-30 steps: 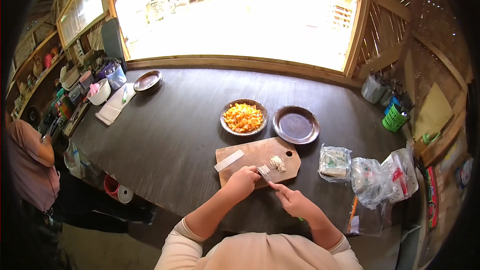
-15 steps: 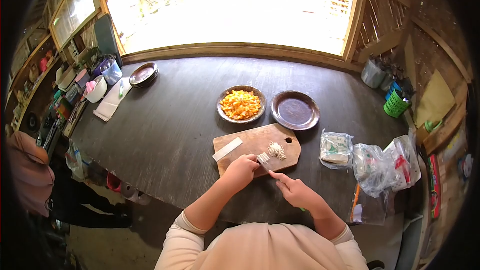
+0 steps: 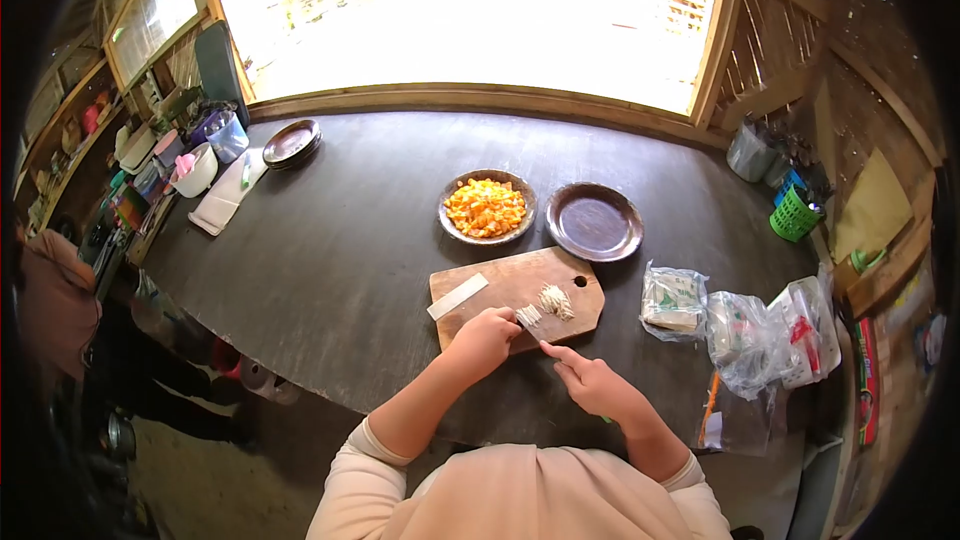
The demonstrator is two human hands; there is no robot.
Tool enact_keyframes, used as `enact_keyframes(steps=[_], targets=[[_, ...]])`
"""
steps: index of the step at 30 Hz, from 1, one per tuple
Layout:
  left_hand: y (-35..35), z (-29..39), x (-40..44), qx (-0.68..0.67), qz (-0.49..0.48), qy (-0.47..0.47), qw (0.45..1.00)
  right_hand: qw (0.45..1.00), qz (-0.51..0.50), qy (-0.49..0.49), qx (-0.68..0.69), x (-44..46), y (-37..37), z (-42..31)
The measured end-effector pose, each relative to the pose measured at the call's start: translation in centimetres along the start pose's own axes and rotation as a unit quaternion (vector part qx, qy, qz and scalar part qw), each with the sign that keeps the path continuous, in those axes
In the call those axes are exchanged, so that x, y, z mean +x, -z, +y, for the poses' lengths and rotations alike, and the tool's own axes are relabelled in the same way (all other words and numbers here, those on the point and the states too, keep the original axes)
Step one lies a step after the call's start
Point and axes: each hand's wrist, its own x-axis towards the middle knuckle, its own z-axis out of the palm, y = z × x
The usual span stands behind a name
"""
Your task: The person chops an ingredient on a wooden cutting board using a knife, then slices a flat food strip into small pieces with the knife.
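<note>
On the near part of the wooden cutting board (image 3: 500, 285), my left hand (image 3: 484, 340) is closed, its fingertips pressing a small stack of pale food strips (image 3: 528, 316). My right hand (image 3: 592, 383) grips a knife (image 3: 536, 334); its blade lies beside the strips, and a bit of green shows below the palm. A pile of thin pale sticks (image 3: 556, 302) rests right of the blade. A flat whitish slab (image 3: 458, 296) lies across the board's left end. Behind the board stand a bowl of orange diced food (image 3: 486, 207) and a dark plate (image 3: 594, 222).
Plastic-wrapped packs (image 3: 674, 298) and clear bags (image 3: 745, 340) lie to the right. A green basket (image 3: 794, 215) stands at the right edge. Stacked dark plates (image 3: 292, 144), a white container (image 3: 195, 172) and a cloth (image 3: 228, 200) sit back left. Another person (image 3: 55, 305) stands at left.
The view has shifted slightly. Both hands stay almost in place, with the knife still at the pale strips. The person at the left appears a little farther toward the edge.
</note>
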Motion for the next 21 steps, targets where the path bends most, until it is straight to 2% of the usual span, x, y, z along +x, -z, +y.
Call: enact_keyframes(steps=[2,6,9,11,15,17,21], targets=[[0.0,-0.1,0.0,0.011,-0.003,-0.002,1.000,0.999,0.030,0.028,-0.011,0.3,-0.7,0.5],[-0.4,-0.6,0.1,0.013,-0.012,-0.014,1.000,0.998,0.026,-0.010,-0.049,0.8,-1.0,0.0],[-0.1,-0.2,0.1,0.012,-0.018,-0.010,1.000,0.999,0.026,0.026,0.015,0.6,-0.5,0.5],[0.1,-0.1,0.0,0.015,-0.019,-0.004,1.000,1.000,-0.007,-0.018,0.022,0.1,0.2,-0.1],[0.4,0.3,0.0,0.019,-0.011,-0.004,1.000,1.000,-0.008,-0.024,0.011,0.3,-0.2,0.0],[0.3,0.3,0.1,0.015,-0.019,0.003,1.000,0.997,0.051,0.048,-0.017,0.7,-1.4,1.1],[0.1,-0.2,0.3,0.002,-0.030,-0.014,0.999,0.995,0.065,0.071,-0.014,1.1,-1.1,0.8]])
